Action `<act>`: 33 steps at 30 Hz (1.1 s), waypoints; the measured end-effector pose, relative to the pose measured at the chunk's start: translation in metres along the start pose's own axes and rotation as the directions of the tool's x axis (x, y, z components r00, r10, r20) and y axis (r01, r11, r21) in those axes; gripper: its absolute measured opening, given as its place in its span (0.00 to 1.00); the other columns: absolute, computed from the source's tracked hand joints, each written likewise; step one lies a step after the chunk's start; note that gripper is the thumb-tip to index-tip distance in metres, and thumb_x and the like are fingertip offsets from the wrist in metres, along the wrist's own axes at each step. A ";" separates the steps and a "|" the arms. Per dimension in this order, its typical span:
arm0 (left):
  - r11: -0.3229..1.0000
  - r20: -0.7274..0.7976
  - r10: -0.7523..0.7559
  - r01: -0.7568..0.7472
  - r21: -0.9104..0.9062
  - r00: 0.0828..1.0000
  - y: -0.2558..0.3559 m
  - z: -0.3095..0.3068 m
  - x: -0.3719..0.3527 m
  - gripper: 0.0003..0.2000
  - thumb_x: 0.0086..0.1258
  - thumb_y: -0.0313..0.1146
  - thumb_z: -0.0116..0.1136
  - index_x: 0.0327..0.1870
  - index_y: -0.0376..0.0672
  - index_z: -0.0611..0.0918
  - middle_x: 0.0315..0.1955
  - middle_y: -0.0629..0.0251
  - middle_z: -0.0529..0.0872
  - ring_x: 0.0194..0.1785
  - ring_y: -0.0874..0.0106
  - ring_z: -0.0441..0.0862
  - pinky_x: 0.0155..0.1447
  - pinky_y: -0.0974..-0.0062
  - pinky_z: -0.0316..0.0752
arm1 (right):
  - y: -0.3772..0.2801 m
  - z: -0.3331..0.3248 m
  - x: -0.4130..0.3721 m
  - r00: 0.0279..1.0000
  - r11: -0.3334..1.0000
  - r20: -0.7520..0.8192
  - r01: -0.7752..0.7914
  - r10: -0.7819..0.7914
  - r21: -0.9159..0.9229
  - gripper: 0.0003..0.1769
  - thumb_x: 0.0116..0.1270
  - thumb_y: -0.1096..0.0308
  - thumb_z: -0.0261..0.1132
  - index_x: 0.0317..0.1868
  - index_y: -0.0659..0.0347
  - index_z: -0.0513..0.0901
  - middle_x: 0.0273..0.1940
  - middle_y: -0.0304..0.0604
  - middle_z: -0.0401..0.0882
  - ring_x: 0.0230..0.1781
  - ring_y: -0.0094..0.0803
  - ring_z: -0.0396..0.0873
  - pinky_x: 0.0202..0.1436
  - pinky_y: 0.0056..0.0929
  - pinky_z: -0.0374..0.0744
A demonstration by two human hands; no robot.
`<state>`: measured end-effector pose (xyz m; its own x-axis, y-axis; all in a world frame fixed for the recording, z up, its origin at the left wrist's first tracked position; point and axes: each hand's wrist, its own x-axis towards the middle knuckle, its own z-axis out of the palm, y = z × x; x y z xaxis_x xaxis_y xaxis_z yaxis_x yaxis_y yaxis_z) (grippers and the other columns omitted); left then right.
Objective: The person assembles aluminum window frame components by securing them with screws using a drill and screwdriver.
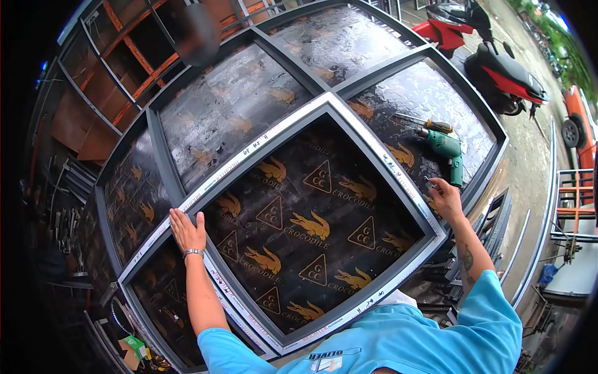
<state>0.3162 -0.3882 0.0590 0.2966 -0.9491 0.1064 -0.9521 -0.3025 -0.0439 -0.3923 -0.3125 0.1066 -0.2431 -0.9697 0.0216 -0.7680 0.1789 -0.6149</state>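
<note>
A grey metal frame with taped edges lies on dark boards printed with gold crocodiles. My left hand rests flat on the frame's left corner, fingers stretched out, with a metal band at the wrist. Beyond the frame's right side, my right hand is closed around something small that I cannot make out. Just above it lies a green power drill on the board. A screwdriver with a yellow and black handle lies beside the drill's nose.
A red and black motorbike stands at the upper right, and an orange vehicle farther right. Metal bars lie beside the right edge. Metal racks stand upper left, with a green box lower left.
</note>
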 end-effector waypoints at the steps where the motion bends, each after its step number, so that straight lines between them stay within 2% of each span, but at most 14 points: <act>1: 1.000 0.002 -0.010 0.010 -0.005 1.000 0.005 -0.005 -0.001 0.46 0.74 0.64 0.41 0.75 0.26 0.53 0.77 0.40 0.51 0.80 0.49 0.48 0.81 0.57 0.42 | 0.009 0.010 0.015 1.000 0.997 0.011 0.025 -0.025 -0.071 0.15 0.63 0.72 0.65 0.51 0.61 0.83 0.30 0.51 0.83 0.32 0.43 0.84 0.41 0.36 0.80; 5: 0.999 0.056 -0.033 0.035 -0.021 0.998 0.007 -0.018 -0.001 0.46 0.74 0.63 0.42 0.76 0.27 0.51 0.77 0.41 0.49 0.80 0.49 0.46 0.81 0.57 0.41 | 0.018 0.035 0.051 0.994 0.991 -0.109 0.004 -0.019 -0.137 0.14 0.63 0.70 0.64 0.50 0.59 0.83 0.31 0.52 0.84 0.33 0.50 0.84 0.41 0.41 0.80; 6: 0.998 0.079 -0.051 0.054 -0.033 0.996 0.011 -0.019 0.000 0.46 0.74 0.63 0.42 0.76 0.27 0.50 0.78 0.42 0.48 0.81 0.50 0.45 0.81 0.56 0.41 | 0.019 0.038 0.053 0.989 0.985 -0.142 -0.060 0.037 -0.160 0.15 0.64 0.69 0.64 0.52 0.57 0.82 0.34 0.50 0.84 0.37 0.48 0.83 0.47 0.40 0.80; 8: 0.996 0.103 -0.071 0.075 -0.039 0.992 0.010 -0.017 0.000 0.45 0.75 0.62 0.42 0.77 0.29 0.50 0.78 0.43 0.46 0.81 0.50 0.44 0.81 0.55 0.40 | 0.012 0.040 0.041 0.971 0.944 -0.218 0.022 -0.098 -0.328 0.20 0.67 0.65 0.64 0.59 0.57 0.79 0.56 0.51 0.79 0.59 0.49 0.74 0.63 0.42 0.71; 12: 0.960 0.232 -0.103 0.158 -0.232 0.967 0.003 -0.029 -0.014 0.41 0.77 0.57 0.41 0.78 0.33 0.49 0.79 0.47 0.45 0.82 0.54 0.41 0.82 0.56 0.36 | -0.021 0.036 -0.005 0.981 0.959 -0.129 0.109 -0.147 -0.261 0.20 0.68 0.61 0.64 0.55 0.64 0.81 0.55 0.53 0.78 0.58 0.51 0.73 0.65 0.44 0.69; 16: 0.972 0.159 -0.080 0.113 -0.207 0.984 0.019 -0.033 -0.138 0.41 0.75 0.54 0.46 0.78 0.33 0.51 0.79 0.47 0.46 0.82 0.53 0.42 0.82 0.54 0.37 | -0.025 0.039 -0.058 0.985 0.931 -0.054 0.136 -0.164 -0.340 0.29 0.68 0.52 0.66 0.61 0.65 0.78 0.54 0.58 0.73 0.57 0.55 0.71 0.63 0.48 0.69; 21: 0.950 0.174 -0.150 0.190 -0.249 0.973 0.041 -0.070 -0.321 0.40 0.74 0.55 0.48 0.78 0.36 0.54 0.79 0.50 0.49 0.82 0.51 0.42 0.80 0.46 0.37 | -0.035 0.032 -0.083 0.983 0.896 -0.082 0.117 -0.167 -0.429 0.31 0.66 0.53 0.67 0.62 0.67 0.76 0.54 0.59 0.74 0.56 0.55 0.71 0.63 0.48 0.69; 24: 0.910 0.163 -0.284 0.319 -0.266 0.945 0.035 -0.073 -0.379 0.39 0.72 0.54 0.50 0.77 0.39 0.57 0.78 0.48 0.52 0.79 0.49 0.51 0.77 0.41 0.47 | -0.044 0.038 -0.090 0.980 0.880 -0.103 0.107 -0.173 -0.463 0.34 0.64 0.52 0.69 0.64 0.66 0.74 0.55 0.59 0.73 0.58 0.55 0.71 0.63 0.49 0.69; 26: 0.816 0.074 -0.409 0.401 -0.417 0.910 0.023 -0.079 -0.391 0.44 0.66 0.55 0.60 0.76 0.38 0.57 0.73 0.44 0.63 0.71 0.47 0.67 0.70 0.50 0.65 | -0.045 0.044 -0.097 0.972 0.840 -0.138 0.088 -0.189 -0.535 0.37 0.62 0.53 0.69 0.67 0.62 0.71 0.58 0.55 0.71 0.59 0.54 0.70 0.60 0.51 0.71; 28: 0.625 0.291 -0.502 0.574 -0.529 0.814 0.013 -0.090 -0.381 0.48 0.60 0.58 0.65 0.75 0.37 0.58 0.66 0.41 0.72 0.64 0.46 0.75 0.66 0.55 0.71 | -0.046 0.045 -0.095 0.979 0.849 -0.154 0.035 -0.136 -0.527 0.35 0.61 0.54 0.69 0.65 0.61 0.72 0.58 0.55 0.72 0.59 0.54 0.70 0.60 0.51 0.72; 29: 0.627 0.321 -0.520 0.609 -0.486 0.791 0.002 -0.075 -0.375 0.51 0.54 0.61 0.70 0.72 0.35 0.62 0.59 0.40 0.79 0.61 0.46 0.78 0.64 0.55 0.72 | -0.054 0.045 -0.094 0.980 0.848 -0.163 0.011 -0.115 -0.530 0.34 0.60 0.55 0.69 0.64 0.61 0.73 0.57 0.54 0.72 0.59 0.54 0.71 0.60 0.51 0.73; 30: 0.540 0.452 -0.453 0.640 -0.546 0.768 -0.011 -0.075 -0.364 0.49 0.48 0.60 0.74 0.65 0.33 0.69 0.56 0.42 0.81 0.60 0.47 0.79 0.64 0.57 0.73 | -0.055 0.043 -0.099 0.982 0.842 -0.165 -0.016 -0.087 -0.539 0.34 0.59 0.55 0.69 0.63 0.61 0.73 0.57 0.54 0.72 0.59 0.54 0.71 0.59 0.51 0.73; 32: 0.581 0.449 -0.471 0.650 -0.490 0.760 -0.022 -0.068 -0.351 0.40 0.43 0.58 0.78 0.51 0.34 0.79 0.47 0.45 0.86 0.53 0.52 0.84 0.59 0.62 0.76 | -0.052 0.044 -0.100 0.980 0.832 -0.177 -0.021 -0.093 -0.554 0.34 0.58 0.56 0.70 0.63 0.61 0.74 0.56 0.54 0.73 0.58 0.54 0.73 0.60 0.50 0.74; 33: 0.586 0.440 -0.466 0.640 -0.497 0.768 -0.024 -0.068 -0.351 0.40 0.43 0.58 0.78 0.51 0.34 0.79 0.47 0.45 0.86 0.53 0.52 0.84 0.59 0.62 0.76 | -0.053 0.044 -0.101 0.979 0.836 -0.183 -0.025 -0.090 -0.548 0.34 0.58 0.56 0.69 0.63 0.60 0.74 0.56 0.54 0.73 0.58 0.54 0.73 0.60 0.49 0.74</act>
<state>0.2302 -0.0419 0.0899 0.7036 -0.6270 -0.3344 -0.4051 -0.7406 0.5361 -0.3012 -0.2313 0.1021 -0.2773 -0.9350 0.2212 -0.9606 0.2653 -0.0828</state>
